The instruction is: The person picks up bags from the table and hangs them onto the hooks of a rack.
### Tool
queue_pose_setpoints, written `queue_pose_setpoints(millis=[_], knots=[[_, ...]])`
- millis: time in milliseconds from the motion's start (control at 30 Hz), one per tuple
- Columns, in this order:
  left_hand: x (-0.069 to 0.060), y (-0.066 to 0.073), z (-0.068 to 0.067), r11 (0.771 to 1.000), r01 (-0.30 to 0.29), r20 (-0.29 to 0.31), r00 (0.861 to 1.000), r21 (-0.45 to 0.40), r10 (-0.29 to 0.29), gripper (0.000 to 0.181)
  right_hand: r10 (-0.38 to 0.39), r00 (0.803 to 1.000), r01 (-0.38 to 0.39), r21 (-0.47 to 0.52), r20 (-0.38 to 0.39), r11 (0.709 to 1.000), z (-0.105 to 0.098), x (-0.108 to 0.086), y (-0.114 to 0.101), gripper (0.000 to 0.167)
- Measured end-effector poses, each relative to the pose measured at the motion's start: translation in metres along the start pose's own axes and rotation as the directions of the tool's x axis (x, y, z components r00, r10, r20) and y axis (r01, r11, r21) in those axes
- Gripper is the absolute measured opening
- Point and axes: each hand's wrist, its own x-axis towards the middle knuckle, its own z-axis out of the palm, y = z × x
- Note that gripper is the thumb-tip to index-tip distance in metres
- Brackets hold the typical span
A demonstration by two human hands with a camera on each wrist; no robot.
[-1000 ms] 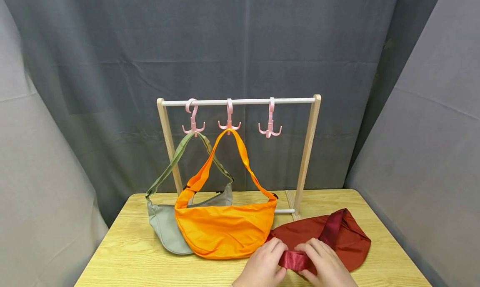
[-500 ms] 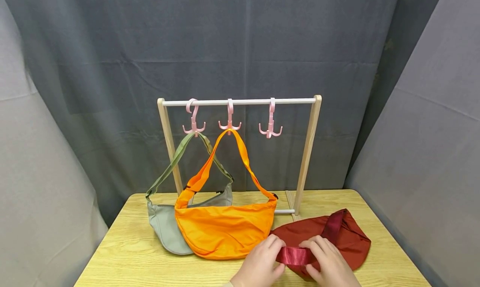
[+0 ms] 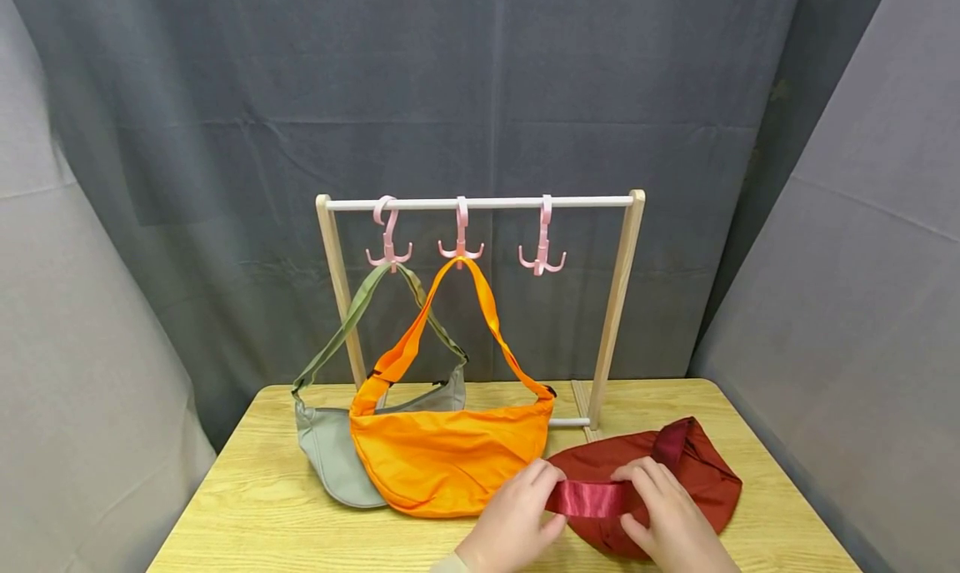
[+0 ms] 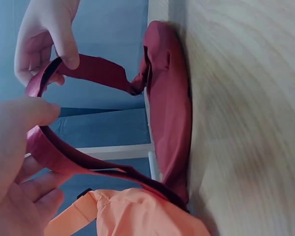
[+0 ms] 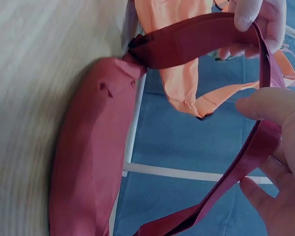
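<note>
A dark red shoulder bag lies on the table at the right front. Its shiny strap is raised toward the camera in a loop, stretched between both hands. My left hand pinches the strap on the left, thumb on one side and fingers on the other. On the other side my right hand pinches the same strap in a like way. In the left wrist view the strap runs from the bag body up to both hands. The bag body rests on the table in the right wrist view too.
Behind stands a rack with a white bar and wooden posts. Three pink hooks hang from it; the right hook carries nothing. An orange bag and a grey-green bag hang from the others, their bodies low at the table.
Both hands have drawn apart, the left one leftward and the right one rightward. A longer piece of strap now shows between them, held a little higher in view.
</note>
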Motion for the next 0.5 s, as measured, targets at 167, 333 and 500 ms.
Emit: queue_pose_setpoints(millis=[167, 333, 500], knots=[[0.003, -0.001, -0.007, 0.999, 0.039, -0.001, 0.999, -0.031, -0.039, 0.033, 0.014, 1.0, -0.014, 0.006, 0.001, 1.0, -0.002, 0.003, 0.007, 0.056], [0.006, -0.003, -0.01, 0.994, 0.099, 0.043, 0.994, -0.046, -0.097, 0.036, -0.065, 0.996, 0.068, 0.052, -0.067, 0.996, 0.001, 0.006, 0.017, 0.06], [0.009, -0.006, -0.011, 0.993, 0.115, 0.044, 0.993, -0.037, -0.113, 0.037, -0.1, 0.989, 0.113, 0.115, -0.108, 0.987, 0.001, 0.01, 0.021, 0.062]])
